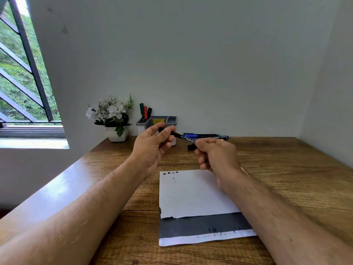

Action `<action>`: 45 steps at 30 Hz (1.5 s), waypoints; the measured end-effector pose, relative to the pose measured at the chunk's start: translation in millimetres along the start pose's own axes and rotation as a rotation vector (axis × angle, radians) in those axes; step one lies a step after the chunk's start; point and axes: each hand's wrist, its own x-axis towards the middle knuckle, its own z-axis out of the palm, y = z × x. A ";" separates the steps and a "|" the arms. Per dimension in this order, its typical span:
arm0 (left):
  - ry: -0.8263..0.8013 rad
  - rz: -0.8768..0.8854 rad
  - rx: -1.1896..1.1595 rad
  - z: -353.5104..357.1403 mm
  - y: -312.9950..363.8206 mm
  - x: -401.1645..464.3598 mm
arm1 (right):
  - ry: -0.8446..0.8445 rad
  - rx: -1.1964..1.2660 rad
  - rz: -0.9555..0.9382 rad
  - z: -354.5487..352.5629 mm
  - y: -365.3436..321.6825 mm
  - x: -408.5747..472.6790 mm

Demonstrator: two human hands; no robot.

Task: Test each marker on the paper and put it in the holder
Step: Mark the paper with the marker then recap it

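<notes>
Hands (pixel 152 144) (pixel 215 155) grip 1 black marker (pixel 181 135); 3 markers (pixel 145 111) in holder (pixel 162 121)

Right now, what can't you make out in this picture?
Head view only:
- Whether the black marker is capped: the left hand covers one end, the right hand the other.
- How many markers lie on the desk behind the hands: they overlap and are partly blocked.
- The yellow label on the holder: print too small.
- The test marks on the paper: too small to tell colours.
</notes>
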 end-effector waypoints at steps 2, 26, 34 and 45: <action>-0.064 -0.014 0.030 -0.1 -2.4 -0.3 | -0.009 -0.002 0.002 1.7 1.3 0.0; 0.635 0.727 0.733 0.3 70.8 89.7 | -0.099 -0.342 -0.095 15.0 5.9 -12.8; 0.575 0.668 0.914 -28.9 52.9 106.7 | -0.113 -0.375 -0.118 15.3 7.8 -15.3; 0.614 0.442 1.104 -63.2 39.9 118.5 | -0.104 -0.404 -0.129 13.6 4.5 -16.6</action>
